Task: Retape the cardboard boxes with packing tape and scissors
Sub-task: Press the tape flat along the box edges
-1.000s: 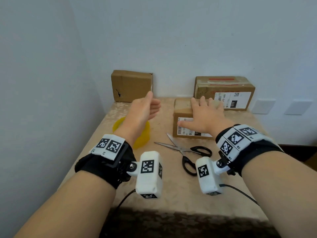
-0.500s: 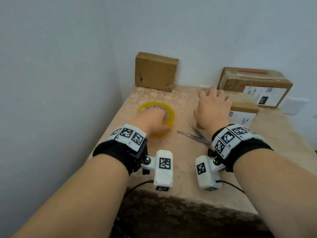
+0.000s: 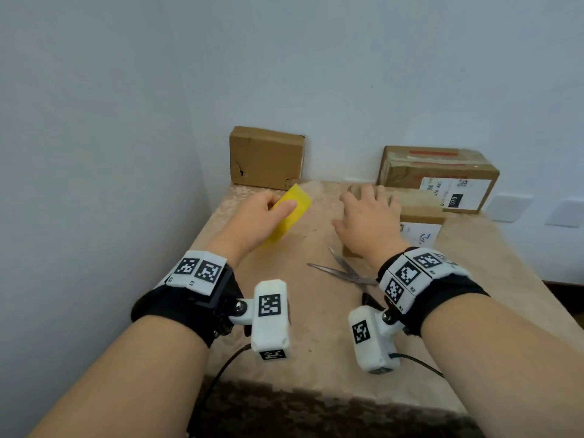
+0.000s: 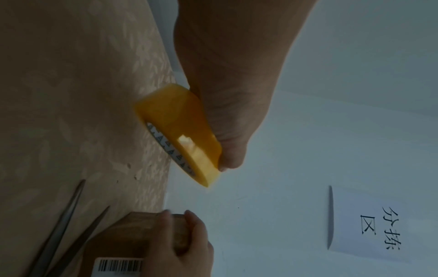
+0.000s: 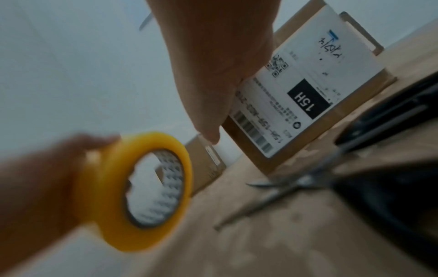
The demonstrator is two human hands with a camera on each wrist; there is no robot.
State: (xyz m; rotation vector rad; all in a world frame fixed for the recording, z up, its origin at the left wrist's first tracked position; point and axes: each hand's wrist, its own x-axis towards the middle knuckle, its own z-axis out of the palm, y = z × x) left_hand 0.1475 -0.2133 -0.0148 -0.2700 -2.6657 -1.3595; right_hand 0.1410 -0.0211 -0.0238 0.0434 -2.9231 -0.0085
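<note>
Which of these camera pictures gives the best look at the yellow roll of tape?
The right wrist view, though blurred: the tape roll faces the camera, showing its ring and open core, gripped by the left hand. The left wrist view shows its outer band and some printed core; the head view shows the band edge-on, partly behind the fingers.

We held the yellow tape roll (image 3: 289, 216) tilted on edge above the table. The small labelled box (image 3: 417, 210) lay under our palm, open scissors (image 3: 343, 271) before it, two larger boxes (image 3: 267, 158) against the wall.
</note>
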